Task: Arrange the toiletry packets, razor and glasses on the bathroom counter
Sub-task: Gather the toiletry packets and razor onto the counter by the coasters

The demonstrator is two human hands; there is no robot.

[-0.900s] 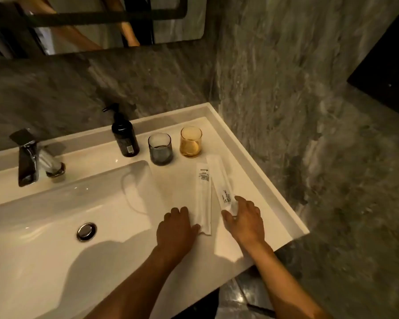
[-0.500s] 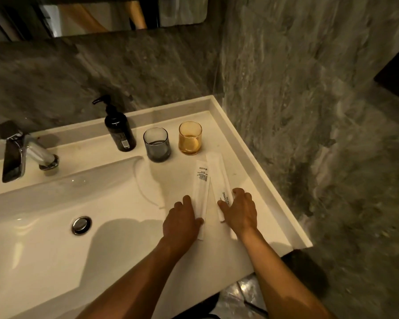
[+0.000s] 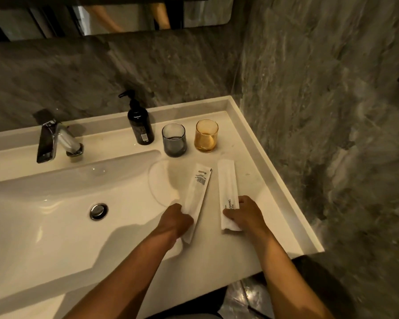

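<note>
Packets are looking light, flimsy, slippery on counter (image 3: 258, 180): left hand (image 3: 174, 221) is pinching left packet (image 3: 197, 196) low, right hand (image 3: 247, 216) gripping right packet (image 3: 227, 187) near its bottom end.

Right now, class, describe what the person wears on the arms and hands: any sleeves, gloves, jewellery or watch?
Both forearms are bare to the frame edge: no sleeves show. The left hand and right hand wear no gloves, and no rings, watch or bracelet can be seen.
</note>
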